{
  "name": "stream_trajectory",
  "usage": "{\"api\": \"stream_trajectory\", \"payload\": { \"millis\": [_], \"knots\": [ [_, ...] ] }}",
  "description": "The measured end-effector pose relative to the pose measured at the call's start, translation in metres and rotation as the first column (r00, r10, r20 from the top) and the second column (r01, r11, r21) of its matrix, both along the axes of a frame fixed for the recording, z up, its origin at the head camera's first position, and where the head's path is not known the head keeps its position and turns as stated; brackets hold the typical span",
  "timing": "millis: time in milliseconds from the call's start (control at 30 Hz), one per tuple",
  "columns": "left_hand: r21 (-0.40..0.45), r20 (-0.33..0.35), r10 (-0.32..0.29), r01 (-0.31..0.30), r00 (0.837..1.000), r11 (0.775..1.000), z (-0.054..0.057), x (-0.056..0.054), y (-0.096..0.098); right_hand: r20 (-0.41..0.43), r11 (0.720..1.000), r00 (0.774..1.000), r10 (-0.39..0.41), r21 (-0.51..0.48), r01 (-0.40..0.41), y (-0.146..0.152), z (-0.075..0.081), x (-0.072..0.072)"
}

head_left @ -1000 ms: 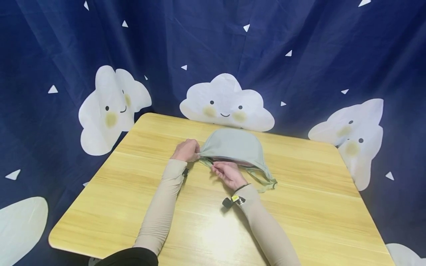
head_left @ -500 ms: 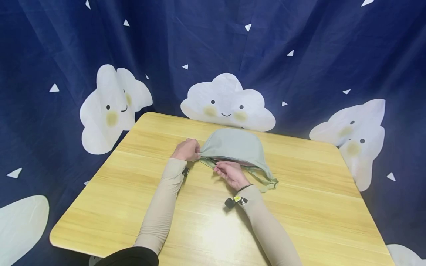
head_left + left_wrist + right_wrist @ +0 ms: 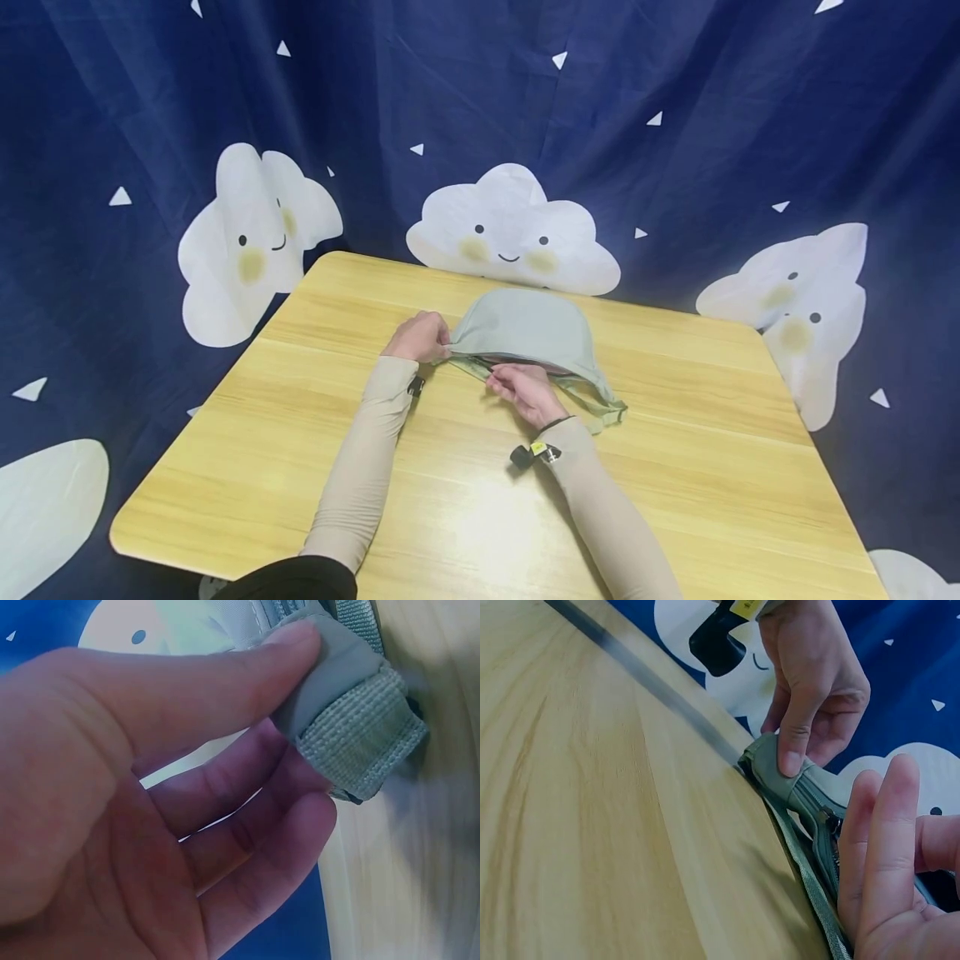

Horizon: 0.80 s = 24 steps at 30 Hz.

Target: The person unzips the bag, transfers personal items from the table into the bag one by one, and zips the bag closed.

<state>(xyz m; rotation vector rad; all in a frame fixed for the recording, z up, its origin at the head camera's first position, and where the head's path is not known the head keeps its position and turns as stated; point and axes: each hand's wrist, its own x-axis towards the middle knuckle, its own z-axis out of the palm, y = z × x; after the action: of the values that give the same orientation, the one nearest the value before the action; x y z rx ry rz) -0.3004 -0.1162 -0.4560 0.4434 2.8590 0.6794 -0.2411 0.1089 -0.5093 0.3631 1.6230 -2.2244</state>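
Note:
A pale grey-green waist bag (image 3: 528, 323) lies toward the back of the table, its curved zipper partly undone along the near side. My left hand (image 3: 420, 337) pinches the bag's left end between thumb and fingers; in the left wrist view, a folded webbing strap (image 3: 364, 731) sticks out past the thumb. At the zipper, my right hand (image 3: 528, 393) has its thumb and fingertips together in a pinch. The right wrist view shows the dark zipper slider (image 3: 829, 819) right beside these fingers (image 3: 891, 847), which hide the pull tab.
The wood-grain table (image 3: 262, 467) has rounded corners and ends against a dark blue curtain (image 3: 480, 83) with cloud prints. A thin green strap (image 3: 600, 410) with a buckle trails from the bag's right end. Each wrist carries a small black camera (image 3: 522, 456).
My right hand has slid slightly rightward along the zipper from near the bag's left end. The left hand keeps its grip there, and the bag stays in place.

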Motion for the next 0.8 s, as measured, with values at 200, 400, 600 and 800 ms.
{"api": "stream_trajectory", "payload": {
  "millis": [200, 400, 600, 800],
  "knots": [
    [0.013, 0.009, 0.002, -0.002, 1.0, 1.0, 0.0, 0.0, -0.001, 0.014, 1.0, 1.0, -0.008, -0.003, 0.008, 0.003, 0.0, -0.001],
    [0.02, 0.012, 0.007, -0.008, 1.0, 1.0, -0.002, 0.0, -0.001, 0.018, 1.0, 1.0, -0.017, -0.002, 0.017, 0.006, 0.0, 0.0],
    [0.02, 0.025, 0.02, -0.021, 0.999, 1.0, -0.005, -0.001, -0.002, 0.007, 0.999, 0.999, -0.04, -0.003, 0.04, 0.012, 0.0, 0.0],
    [0.027, 0.028, 0.024, -0.025, 0.999, 0.999, -0.005, -0.002, -0.003, -0.005, 1.0, 1.0, 0.003, 0.004, -0.003, 0.014, -0.002, -0.001]
  ]
}}
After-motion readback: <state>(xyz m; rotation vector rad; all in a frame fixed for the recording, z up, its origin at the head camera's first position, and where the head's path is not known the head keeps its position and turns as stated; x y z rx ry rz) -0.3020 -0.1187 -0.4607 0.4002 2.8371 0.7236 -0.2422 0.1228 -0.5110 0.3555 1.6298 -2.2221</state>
